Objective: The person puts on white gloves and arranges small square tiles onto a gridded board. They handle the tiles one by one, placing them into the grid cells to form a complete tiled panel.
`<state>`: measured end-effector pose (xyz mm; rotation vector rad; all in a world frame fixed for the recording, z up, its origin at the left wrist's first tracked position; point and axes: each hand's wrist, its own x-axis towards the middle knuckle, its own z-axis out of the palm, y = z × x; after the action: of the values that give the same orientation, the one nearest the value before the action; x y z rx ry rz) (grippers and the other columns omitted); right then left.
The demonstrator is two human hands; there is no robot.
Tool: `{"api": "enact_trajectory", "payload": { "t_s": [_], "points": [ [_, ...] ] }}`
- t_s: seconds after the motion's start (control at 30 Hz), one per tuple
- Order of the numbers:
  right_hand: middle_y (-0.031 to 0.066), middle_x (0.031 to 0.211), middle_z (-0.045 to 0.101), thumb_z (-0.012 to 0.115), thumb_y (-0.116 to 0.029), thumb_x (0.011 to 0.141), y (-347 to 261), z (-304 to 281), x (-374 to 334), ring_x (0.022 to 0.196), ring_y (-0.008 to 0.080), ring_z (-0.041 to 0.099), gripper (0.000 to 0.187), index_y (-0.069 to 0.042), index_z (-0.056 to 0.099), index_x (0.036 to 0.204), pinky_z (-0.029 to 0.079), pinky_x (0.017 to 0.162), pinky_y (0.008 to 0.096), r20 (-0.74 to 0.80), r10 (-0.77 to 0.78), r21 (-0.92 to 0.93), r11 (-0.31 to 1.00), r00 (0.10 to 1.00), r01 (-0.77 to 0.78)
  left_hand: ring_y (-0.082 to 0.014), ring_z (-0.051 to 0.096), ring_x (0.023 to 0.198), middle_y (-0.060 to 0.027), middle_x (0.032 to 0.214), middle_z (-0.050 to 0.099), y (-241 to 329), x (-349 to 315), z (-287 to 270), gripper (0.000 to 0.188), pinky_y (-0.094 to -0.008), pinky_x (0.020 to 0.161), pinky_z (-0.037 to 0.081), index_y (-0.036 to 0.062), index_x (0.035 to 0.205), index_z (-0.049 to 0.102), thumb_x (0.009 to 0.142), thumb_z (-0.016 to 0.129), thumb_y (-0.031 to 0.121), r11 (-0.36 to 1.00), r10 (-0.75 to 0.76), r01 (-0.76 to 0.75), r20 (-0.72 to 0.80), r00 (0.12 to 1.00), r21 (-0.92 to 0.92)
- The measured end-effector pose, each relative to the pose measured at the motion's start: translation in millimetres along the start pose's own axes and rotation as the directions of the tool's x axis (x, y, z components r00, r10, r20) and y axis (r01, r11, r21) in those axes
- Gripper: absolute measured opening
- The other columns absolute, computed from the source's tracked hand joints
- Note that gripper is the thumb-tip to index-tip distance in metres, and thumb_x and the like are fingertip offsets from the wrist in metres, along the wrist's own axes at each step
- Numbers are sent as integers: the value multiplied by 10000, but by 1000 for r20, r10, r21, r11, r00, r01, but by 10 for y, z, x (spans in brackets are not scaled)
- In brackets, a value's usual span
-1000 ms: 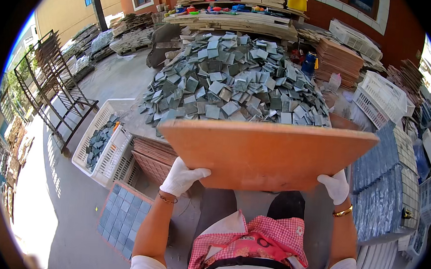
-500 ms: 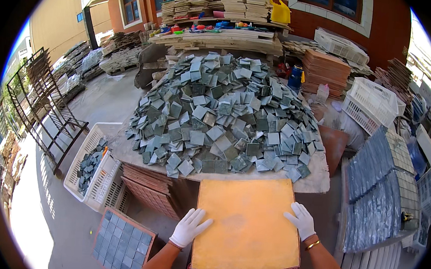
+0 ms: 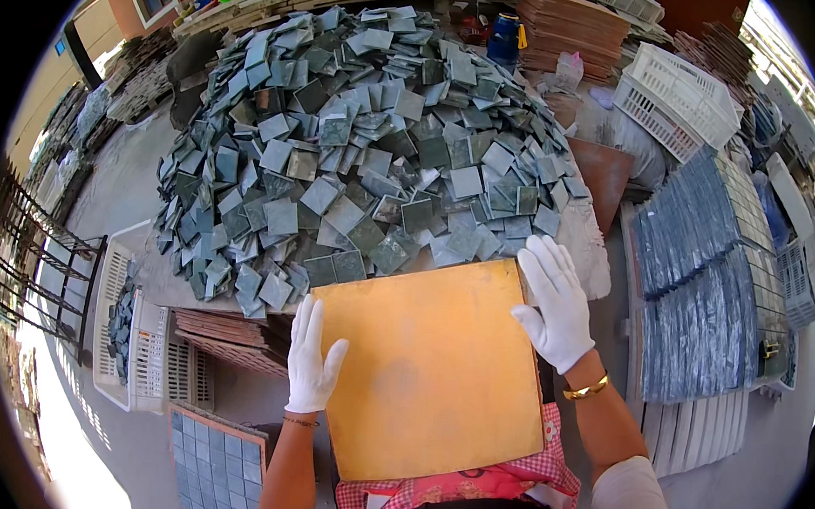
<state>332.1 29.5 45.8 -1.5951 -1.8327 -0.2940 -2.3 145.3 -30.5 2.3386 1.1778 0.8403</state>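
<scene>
A square orange-yellow board (image 3: 433, 377) lies in front of my body, its far edge against the near edge of the tile pile. My left hand (image 3: 314, 356), in a white glove, is upright along the board's left edge, fingers straight and thumb apart. At the far right corner my gloved right hand (image 3: 555, 306) rests with its fingers stretched out and thumb over the board's edge. Neither hand grips anything. Just beyond the board rises a big heap of grey-green square stone tiles (image 3: 377, 150). What supports the board from below is hidden.
The heap covers a pale tabletop (image 3: 594, 257). At left stand a white crate (image 3: 155, 332) with dark tiles, a stack of reddish sheets (image 3: 235, 326) and a tiled panel (image 3: 217, 462). Wrapped tile stacks (image 3: 700, 282) and white crates (image 3: 683, 99) are at right.
The view has tilted down and shifted nearer. Both hands have slid forward along the board's sides, the right one to its far corner, and the board has turned slightly counterclockwise.
</scene>
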Motion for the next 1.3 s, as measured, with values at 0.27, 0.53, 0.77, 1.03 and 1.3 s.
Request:
{"api": "enact_trajectory", "payload": {
  "t_s": [0.27, 0.53, 0.77, 1.03, 1.3],
  "points": [
    [138, 1142, 543, 696, -325, 794, 332, 907, -60, 1127, 314, 468, 539, -14, 528, 1200, 329, 1035, 433, 293, 123, -94, 991, 948, -100, -389, 267, 1401, -221, 1506, 311, -95, 102, 305, 652, -442, 1132, 255, 0, 1406, 405, 847, 654, 223, 984, -2, -19, 115, 993, 179],
    [132, 1084, 546, 729, -314, 765, 189, 959, -78, 1068, 317, 472, 496, -32, 540, 1126, 344, 1000, 437, 258, 209, -124, 975, 943, -182, -389, 277, 1394, -218, 1507, 310, -124, -49, 346, 644, -446, 1127, 262, -3, 1402, 402, 839, 652, 186, 987, -33, 22, 64, 997, 158],
    [214, 1365, 427, 726, -255, 772, 61, 709, -632, 1297, 417, 359, 609, -12, 489, 1277, 322, 1081, 485, 285, 199, -13, 979, 938, -204, -328, 267, 1428, -236, 1523, 283, 5, -722, 76, 628, -381, 1148, 233, -48, 1393, 393, 797, 584, 1, 948, -112, 127, 68, 991, -292],
    [214, 1424, 411, 720, -158, 759, -354, 232, -1588, 1355, 410, 349, 606, -30, 505, 1310, 322, 1101, 459, 294, 347, 275, 862, 891, -426, -316, 275, 1422, -215, 1501, 337, 170, -1346, 45, 647, -402, 1167, 194, -102, 1409, 346, 824, 568, 64, 605, -304, 212, 24, 952, -767],
    [179, 1497, 361, 665, -161, 816, -280, 155, -1578, 1406, 319, 312, 619, -5, 458, 1378, 257, 1146, 409, 312, 449, 610, 581, 837, -539, -314, 213, 1445, -186, 1546, 250, 276, -1296, -139, 675, -428, 1192, 147, -51, 1464, 257, 974, 486, 354, 102, -414, 76, 27, 910, -992]
  ]
}}
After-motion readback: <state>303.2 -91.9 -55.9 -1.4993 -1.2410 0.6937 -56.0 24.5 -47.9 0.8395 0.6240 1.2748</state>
